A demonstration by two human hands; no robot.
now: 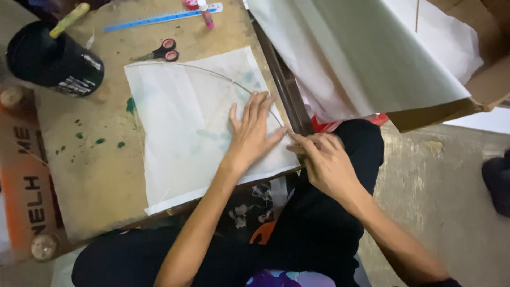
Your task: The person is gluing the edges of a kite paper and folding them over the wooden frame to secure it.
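A white paper sheet lies on a low wooden board, with a thin curved stick arching across its top. My left hand lies flat on the sheet's right part, fingers spread, pressing it down. My right hand is at the sheet's right corner by the board's edge, fingertips pinched on the paper edge where the stick ends.
A black tub with a stick in it stands at the back left. Scissors, a blue ruler and a pink glue tube lie behind the sheet. A stack of white sheets rests on cardboard at right.
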